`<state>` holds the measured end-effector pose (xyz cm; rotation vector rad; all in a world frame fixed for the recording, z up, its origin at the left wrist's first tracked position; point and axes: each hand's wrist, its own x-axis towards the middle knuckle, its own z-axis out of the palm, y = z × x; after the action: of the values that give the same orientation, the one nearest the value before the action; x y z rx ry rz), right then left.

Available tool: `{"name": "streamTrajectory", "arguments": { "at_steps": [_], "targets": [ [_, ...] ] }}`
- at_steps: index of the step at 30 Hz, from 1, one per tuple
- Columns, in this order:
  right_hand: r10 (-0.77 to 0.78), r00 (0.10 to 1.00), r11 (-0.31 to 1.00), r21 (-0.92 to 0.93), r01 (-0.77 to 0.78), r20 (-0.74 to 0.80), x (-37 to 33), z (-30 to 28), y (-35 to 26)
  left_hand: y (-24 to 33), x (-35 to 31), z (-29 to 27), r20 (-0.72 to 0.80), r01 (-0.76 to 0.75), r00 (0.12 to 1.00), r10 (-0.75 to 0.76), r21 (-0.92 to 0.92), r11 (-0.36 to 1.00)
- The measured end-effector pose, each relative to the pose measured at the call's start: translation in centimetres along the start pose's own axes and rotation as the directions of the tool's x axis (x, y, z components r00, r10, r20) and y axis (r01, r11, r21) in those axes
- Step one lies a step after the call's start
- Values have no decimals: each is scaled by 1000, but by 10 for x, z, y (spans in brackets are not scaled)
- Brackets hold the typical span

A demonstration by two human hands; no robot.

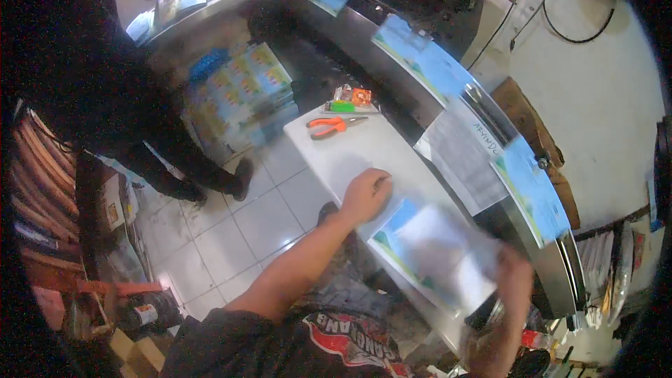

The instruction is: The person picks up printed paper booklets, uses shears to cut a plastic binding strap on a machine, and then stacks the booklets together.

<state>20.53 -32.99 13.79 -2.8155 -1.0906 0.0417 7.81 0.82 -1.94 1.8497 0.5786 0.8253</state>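
Observation:
My left hand [369, 196] is curled closed over the white tabletop [329, 157], beside the upper end of a stack of printed sheets [392, 241]. Whatever its fingers hold, if anything, is hidden. A pale, motion-smeared sheet of paper [444, 238] lies across the stack, which shows blue and green print along its edge. At the right end of that sheet is my right hand [514, 273], too blurred for its fingers to be read. Orange-handled pliers [329, 127] rest on the far part of the tabletop.
Small packets [360, 96] and a bright green item [342, 107] sit at the table's far end. A long metal rail [399, 73] carries blue printed sheets [420, 52] and a handwritten grey sheet [462, 157]. A person [105, 98] stands left, near stacked prints [241, 91] on the tiled floor [238, 238].

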Motion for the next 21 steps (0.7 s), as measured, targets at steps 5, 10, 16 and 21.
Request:
{"name": "streamTrajectory", "arguments": {
  "at_steps": [5,10,16,21],
  "targets": [
    [1,620,981,-120,-154,-784,31,-79,95,3,0,2,21,8,1000,-8,-22,1000],
    [-7,756,959,-218,-180,-655,53,-22,209,5,1,3,14,26,1000,-26,-27,999],
    [65,863,971,-170,-171,-500,24,41,194,7,-1,1,19,-14,1000,14,11,1000],
    [215,948,976,35,-213,-232,9,48,91,2,1,4,16,20,1000,-21,3,1000]
  ]
}}
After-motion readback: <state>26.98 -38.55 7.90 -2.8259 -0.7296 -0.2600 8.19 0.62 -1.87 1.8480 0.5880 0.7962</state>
